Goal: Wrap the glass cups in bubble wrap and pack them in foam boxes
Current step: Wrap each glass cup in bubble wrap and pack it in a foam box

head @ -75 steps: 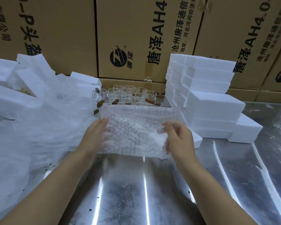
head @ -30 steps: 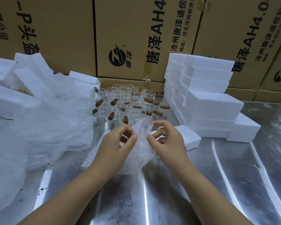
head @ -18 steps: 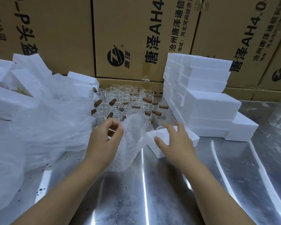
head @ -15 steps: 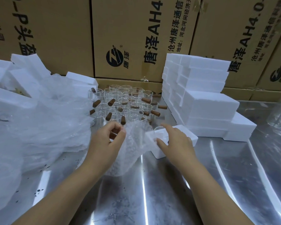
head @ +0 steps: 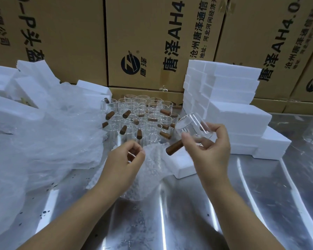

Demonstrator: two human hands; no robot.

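A glass cup with a brown wooden handle is held tilted in the air right of centre, gripped round its body by the curled fingers and thumb of the right hand. The cup is seen to be empty, and its handle is pointed down and to the left. At centre frame, the upper edge of a crumpled sheet of bubble wrap is pinched between thumb and fingertips of the left hand, while the rest of the sheet is draped onto the shiny metal worktop.

A low white foam box is set on the worktop just beneath the raised cup and is partly covered by the wrap and the right hand, so its contents cannot be told. Behind the hands, a tight cluster of empty handled cups is stood upright. At the right, closed foam boxes are piled in a stepped stack; nothing of their insides is shown. The left of the frame is filled by a heap of clear plastic film, with loose foam blocks lying in and behind it. The scene is backed across the top by printed cardboard cartons.
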